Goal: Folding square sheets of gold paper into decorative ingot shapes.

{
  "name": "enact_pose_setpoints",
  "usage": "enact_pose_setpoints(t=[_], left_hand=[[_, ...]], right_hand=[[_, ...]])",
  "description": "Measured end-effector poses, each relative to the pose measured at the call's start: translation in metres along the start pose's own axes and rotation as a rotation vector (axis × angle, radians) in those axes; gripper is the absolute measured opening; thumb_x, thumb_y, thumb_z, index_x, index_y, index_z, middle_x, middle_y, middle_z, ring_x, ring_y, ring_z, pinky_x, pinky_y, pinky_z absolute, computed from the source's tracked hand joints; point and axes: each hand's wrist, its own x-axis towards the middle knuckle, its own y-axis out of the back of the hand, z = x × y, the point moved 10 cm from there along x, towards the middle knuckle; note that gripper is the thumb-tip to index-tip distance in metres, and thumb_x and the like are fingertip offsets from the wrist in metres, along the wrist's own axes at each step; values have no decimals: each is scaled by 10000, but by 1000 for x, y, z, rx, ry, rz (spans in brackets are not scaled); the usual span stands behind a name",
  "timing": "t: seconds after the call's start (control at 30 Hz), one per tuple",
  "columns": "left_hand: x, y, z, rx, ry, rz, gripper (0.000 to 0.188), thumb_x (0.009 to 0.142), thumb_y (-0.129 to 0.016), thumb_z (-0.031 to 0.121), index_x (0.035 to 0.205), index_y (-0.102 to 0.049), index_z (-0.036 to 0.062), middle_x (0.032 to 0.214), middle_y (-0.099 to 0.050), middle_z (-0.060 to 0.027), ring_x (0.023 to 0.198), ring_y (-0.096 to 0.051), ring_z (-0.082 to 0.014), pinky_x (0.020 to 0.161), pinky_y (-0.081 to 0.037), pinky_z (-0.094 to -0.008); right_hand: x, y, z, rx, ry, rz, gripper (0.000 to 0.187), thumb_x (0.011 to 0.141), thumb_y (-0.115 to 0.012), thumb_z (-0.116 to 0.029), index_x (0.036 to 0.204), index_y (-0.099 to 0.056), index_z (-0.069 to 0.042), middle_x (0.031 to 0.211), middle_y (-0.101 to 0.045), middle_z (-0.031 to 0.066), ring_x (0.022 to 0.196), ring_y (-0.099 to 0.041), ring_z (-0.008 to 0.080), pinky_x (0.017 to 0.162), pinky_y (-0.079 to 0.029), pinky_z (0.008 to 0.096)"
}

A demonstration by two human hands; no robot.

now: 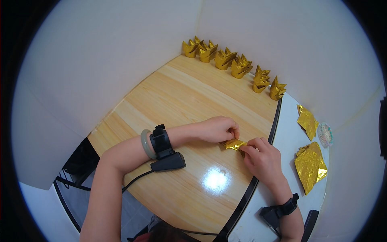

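Between my two hands, just above the wooden table, is a small piece of folded gold foil paper (234, 144). My right hand (261, 158) pinches its right end between thumb and fingers. My left hand (219, 128) reaches across from the left with its fingers curled together at the paper's upper left side; the fingertips partly hide what they grip. Along the far right edge of the table stands a row of several finished-looking gold paper crown shapes (242, 67), upright with pointed tips.
A white surface (288, 121) adjoins the wooden table (169, 105) on the right, past a black edge. On it lie a gold foil sheet (308, 122), a larger gold stack (311, 167) and a beaded bracelet (325, 135). Pale walls enclose the far side. Cables trail from both wrist devices.
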Motion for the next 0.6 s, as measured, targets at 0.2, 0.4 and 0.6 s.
enact_pose_setpoints(t=[0.2,0.4,0.6], left_hand=[[0,2,0,-43,-22,12,194,787,-681,113,952,-633,24,868,-594,-79,758,-566,-145,675,-470,-279],[-2,2,4,42,-34,37,222,754,-716,126,940,-637,34,873,-596,-76,730,-557,-146,656,-466,-283],[-2,2,11,-21,10,51,164,783,-697,96,913,-625,26,840,-609,-71,724,-582,-132,637,-473,-262]], right_hand=[[-15,-36,44,502,-523,-145,296,729,-735,-160,975,-595,-72,864,-588,63,820,-583,236,676,-499,335],[-14,-27,49,260,-408,-38,402,689,-777,-181,998,-564,-38,962,-564,135,961,-529,308,821,-450,368],[-23,-49,59,675,-609,-107,447,717,-769,-115,1074,-512,-37,877,-572,70,820,-571,211,745,-476,311]])
